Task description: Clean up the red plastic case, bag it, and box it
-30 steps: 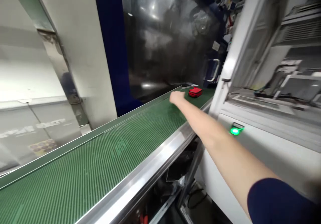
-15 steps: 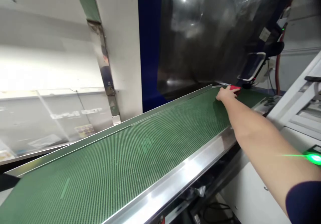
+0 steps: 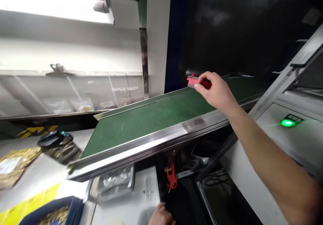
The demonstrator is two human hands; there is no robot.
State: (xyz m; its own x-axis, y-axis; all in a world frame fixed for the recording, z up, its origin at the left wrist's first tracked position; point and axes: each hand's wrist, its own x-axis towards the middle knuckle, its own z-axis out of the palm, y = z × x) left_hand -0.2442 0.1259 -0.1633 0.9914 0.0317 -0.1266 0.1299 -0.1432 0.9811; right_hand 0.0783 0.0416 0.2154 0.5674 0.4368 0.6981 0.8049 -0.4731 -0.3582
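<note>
1. Holding the red part (image 3: 195, 81) in our right hand (image 3: 217, 90), fingers pinched on it, we have it lifted clear above the green belt (image 3: 151, 117), near the belt's upper end.
2. Our left hand (image 3: 161, 215) sits low at the frame's bottom edge, by the white table (image 3: 141, 198); we cannot tell whether it is open or closed.
3. We judge the pick-up done and the carrying step in hand.
4. Next we need a firm pinch while drawing the part back over the steel rail (image 3: 161, 141), clear of the orange clip (image 3: 171, 176) below.
5. A green lamp (image 3: 287, 122) glows on the machine at right.
</note>
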